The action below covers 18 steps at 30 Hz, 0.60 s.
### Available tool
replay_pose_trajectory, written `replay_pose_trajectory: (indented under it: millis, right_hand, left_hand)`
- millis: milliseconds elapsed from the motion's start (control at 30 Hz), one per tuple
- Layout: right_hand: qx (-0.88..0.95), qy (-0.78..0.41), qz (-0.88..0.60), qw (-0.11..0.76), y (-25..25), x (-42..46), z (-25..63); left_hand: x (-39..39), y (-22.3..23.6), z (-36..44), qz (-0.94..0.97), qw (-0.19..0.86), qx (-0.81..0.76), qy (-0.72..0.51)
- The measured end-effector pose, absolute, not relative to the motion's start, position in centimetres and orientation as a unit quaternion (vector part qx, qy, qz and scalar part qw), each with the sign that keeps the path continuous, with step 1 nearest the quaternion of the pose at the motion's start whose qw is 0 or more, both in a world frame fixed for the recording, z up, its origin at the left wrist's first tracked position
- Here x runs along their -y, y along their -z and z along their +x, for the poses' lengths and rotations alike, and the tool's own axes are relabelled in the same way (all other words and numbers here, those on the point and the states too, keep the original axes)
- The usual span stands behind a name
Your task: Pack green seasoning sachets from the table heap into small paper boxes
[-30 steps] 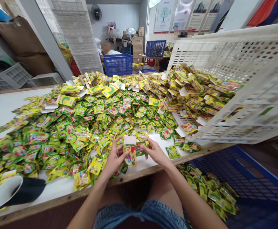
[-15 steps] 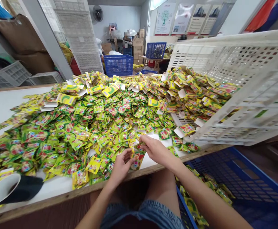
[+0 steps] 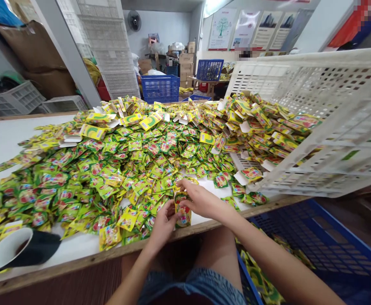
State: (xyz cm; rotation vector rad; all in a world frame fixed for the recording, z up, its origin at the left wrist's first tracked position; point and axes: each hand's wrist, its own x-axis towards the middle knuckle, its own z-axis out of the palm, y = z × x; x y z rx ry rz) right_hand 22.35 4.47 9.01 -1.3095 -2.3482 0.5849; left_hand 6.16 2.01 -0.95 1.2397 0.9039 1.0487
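Note:
My left hand (image 3: 164, 222) and my right hand (image 3: 198, 199) both grip one small green-and-yellow carton (image 3: 182, 210) at the table's near edge. The left hand's fingers wrap its left side; the right hand's fingers close over its top. A wide heap of green-and-yellow sachets (image 3: 109, 169) covers the white table (image 3: 1, 142) just beyond the hands. Flat carton blanks (image 3: 93, 132) lie on the heap's far side.
A tilted white plastic crate (image 3: 331, 106) at the right spills cartons onto the table. A blue crate (image 3: 315, 237) holding filled cartons stands below the table edge on the right. A black-and-white cup (image 3: 13, 252) lies at the near left. Stacked crates and boxes fill the background.
A second ago the carton stood upright with its white flap open between my hands. My right hand has moved over its top, and the flap no longer shows.

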Motion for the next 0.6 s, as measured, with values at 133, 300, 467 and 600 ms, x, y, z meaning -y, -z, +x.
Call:
replay_pose_trajectory:
  millis: [133, 300, 467, 600]
  right_hand:
    - [0.806, -0.217, -0.488, 0.256, -8.3, -4.8, 22.8]
    - [0.813, -0.163, -0.491, 0.266, -6.7, -4.1, 22.1]
    - [0.785, -0.222, -0.493, 0.302, -3.9, -2.4, 22.1]
    - [0.655, -0.353, -0.490, 0.453, -1.6, -1.5, 22.8]
  left_hand:
    - [-1.9, 1.0, 6.1, 0.533, 0.613, -0.375, -0.447]
    - [-2.0, 0.5, 6.1, 0.527, 0.622, -0.361, -0.454]
    - [-1.5, 0.0, 6.1, 0.504, 0.626, -0.362, -0.473]
    - [-1.2, -0.1, 6.2, 0.516, 0.606, -0.379, -0.472]
